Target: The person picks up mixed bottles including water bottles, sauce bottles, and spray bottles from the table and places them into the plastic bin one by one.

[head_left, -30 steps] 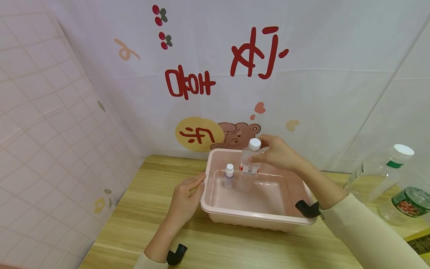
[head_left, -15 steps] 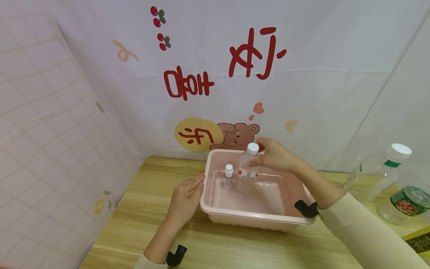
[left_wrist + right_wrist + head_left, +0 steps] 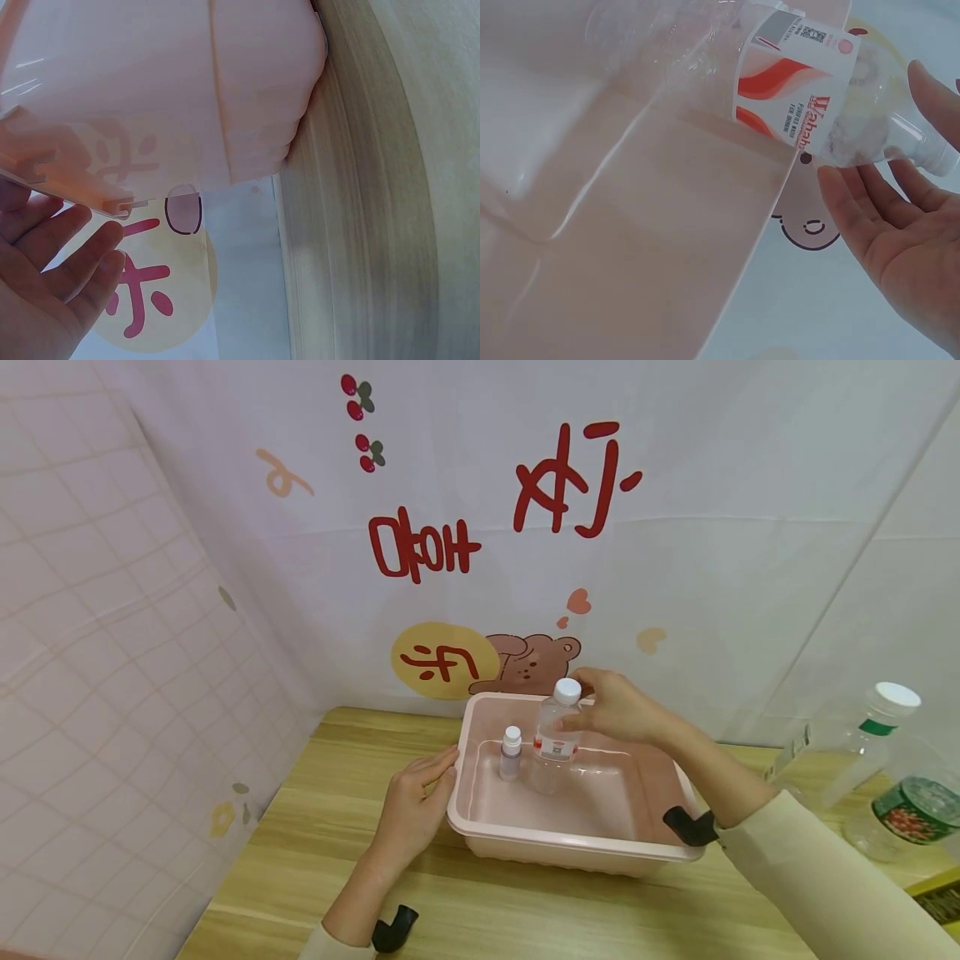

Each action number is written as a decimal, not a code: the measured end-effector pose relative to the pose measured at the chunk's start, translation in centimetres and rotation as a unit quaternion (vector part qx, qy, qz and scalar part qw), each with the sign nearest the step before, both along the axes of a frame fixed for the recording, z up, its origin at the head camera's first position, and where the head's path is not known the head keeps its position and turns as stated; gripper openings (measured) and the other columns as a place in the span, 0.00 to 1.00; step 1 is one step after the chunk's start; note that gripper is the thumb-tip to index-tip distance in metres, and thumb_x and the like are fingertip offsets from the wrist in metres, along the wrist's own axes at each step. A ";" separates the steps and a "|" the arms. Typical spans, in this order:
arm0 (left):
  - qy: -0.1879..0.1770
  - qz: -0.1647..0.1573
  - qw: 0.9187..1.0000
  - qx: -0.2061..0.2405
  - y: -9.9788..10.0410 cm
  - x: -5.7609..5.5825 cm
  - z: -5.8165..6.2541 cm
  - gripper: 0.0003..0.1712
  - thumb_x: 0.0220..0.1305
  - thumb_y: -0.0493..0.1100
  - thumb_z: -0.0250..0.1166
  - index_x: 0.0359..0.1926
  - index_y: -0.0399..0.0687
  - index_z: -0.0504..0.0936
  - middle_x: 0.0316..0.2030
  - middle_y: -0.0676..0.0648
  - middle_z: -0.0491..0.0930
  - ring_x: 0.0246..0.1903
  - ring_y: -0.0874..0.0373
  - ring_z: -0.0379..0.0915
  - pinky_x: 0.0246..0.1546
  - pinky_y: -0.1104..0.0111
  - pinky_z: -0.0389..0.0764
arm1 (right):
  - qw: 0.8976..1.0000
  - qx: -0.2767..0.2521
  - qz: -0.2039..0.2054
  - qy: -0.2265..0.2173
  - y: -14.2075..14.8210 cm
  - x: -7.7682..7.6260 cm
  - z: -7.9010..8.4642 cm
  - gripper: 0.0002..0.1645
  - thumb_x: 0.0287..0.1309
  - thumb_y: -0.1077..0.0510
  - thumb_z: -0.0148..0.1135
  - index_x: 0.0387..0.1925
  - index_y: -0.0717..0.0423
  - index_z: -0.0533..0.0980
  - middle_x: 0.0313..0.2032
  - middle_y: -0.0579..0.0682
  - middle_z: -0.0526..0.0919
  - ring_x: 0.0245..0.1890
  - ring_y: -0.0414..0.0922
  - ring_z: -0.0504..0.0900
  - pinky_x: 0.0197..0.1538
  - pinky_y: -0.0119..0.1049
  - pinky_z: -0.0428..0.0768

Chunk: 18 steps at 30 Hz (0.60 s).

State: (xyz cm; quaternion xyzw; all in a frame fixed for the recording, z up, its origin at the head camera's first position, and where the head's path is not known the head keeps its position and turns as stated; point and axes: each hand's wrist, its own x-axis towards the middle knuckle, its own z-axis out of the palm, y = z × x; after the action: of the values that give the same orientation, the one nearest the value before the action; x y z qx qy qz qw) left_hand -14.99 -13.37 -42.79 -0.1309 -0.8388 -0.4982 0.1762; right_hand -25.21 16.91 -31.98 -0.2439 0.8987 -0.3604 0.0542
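A clear plastic water bottle with a white cap and a red-and-white label stands inside a pink plastic basin. My right hand holds the bottle loosely near its shoulder, thumb in front and fingers behind. In the right wrist view, fingers and thumb of the right hand lie on opposite sides of the bottle. To its left in the basin stands a small white-capped bottle. My left hand rests against the basin's left rim, its fingers extended in the left wrist view.
At the right of the wooden table stand a clear bottle with a green neck band and a clear jar with a green label. A yellow-and-black object lies at the lower right. A printed wall cloth hangs behind.
Since a second ago, my right hand has lowered the water bottle slightly into the basin. Over the last half second it has barely moved. My left hand stays at the rim.
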 end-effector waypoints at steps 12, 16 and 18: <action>0.003 -0.002 1.000 0.012 0.0 0.0 -0.2 0.18 0.74 0.38 0.65 0.61 0.41 0.85 0.61 0.45 0.83 0.62 0.49 0.79 0.65 0.49 0.77 | 1.000 -0.004 -0.006 0.020 1.0 0.8 1.2 0.34 0.52 0.52 0.83 0.58 0.58 0.80 0.52 0.54 0.86 0.57 0.54 0.81 0.61 0.57 0.80; 0.001 -0.002 1.000 0.012 0.0 0.0 -0.2 0.18 0.74 0.38 0.65 0.61 0.41 0.85 0.61 0.46 0.83 0.62 0.50 0.79 0.65 0.50 0.77 | 0.999 -0.005 -0.007 0.038 1.5 1.3 1.8 0.35 0.53 0.52 0.83 0.59 0.60 0.79 0.54 0.55 0.85 0.60 0.56 0.80 0.59 0.55 0.82; 0.000 -0.001 1.000 0.010 0.0 0.0 -0.2 0.18 0.74 0.38 0.65 0.61 0.42 0.85 0.61 0.47 0.83 0.62 0.50 0.79 0.65 0.49 0.77 | 0.999 -0.003 -0.010 0.048 1.7 1.6 2.2 0.37 0.53 0.52 0.82 0.61 0.62 0.78 0.56 0.56 0.84 0.61 0.57 0.80 0.59 0.54 0.82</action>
State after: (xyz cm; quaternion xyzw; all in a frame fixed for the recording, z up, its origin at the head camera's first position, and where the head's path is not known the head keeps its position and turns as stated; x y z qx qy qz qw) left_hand -15.01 -13.36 -43.00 -0.1294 -0.8337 -0.5069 0.1769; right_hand -23.63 18.58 -29.82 -0.2520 0.9017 -0.3514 0.0071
